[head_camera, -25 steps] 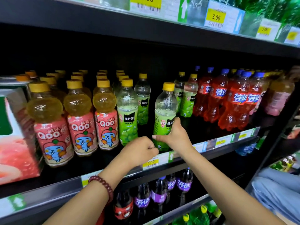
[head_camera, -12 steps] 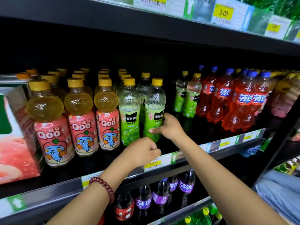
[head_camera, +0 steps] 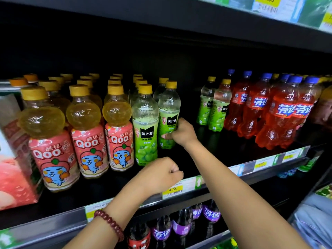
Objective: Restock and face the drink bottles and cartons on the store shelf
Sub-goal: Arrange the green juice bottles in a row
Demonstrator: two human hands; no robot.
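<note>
Our right hand (head_camera: 181, 133) wraps its fingers and thumb round the lower body of a clear plastic grape-juice bottle with a green label and yellow cap (head_camera: 168, 114), which stands upright on the black metal store shelf (head_camera: 224, 151). We take as our landmark the front green-labelled grape bottle (head_camera: 145, 126) that stands nearest the shelf edge: the held bottle is just beside it on the right and a little farther back, their sides close or touching, we cannot tell which. Our left hand (head_camera: 158, 175) is curled into a loose fist in front of and below the landmark bottle, over the shelf's front edge, and holds nothing; a dark red bead bracelet (head_camera: 109, 223) circles that wrist. Left of the landmark stand rows of round-shouldered yellow juice bottles with pink cartoon labels (head_camera: 88, 132), and farther left a pink and white carton (head_camera: 12, 169). Well to the right of the landmark, past a bare gap of shelf, stand two more green grape bottles (head_camera: 213, 108), then red soda bottles with blue caps (head_camera: 280, 112). A yellow price tag reading 4.50 (head_camera: 173, 190) sits on the shelf rail below and right of the landmark. Purple-labelled dark bottles (head_camera: 181, 225) fill the shelf underneath.
</note>
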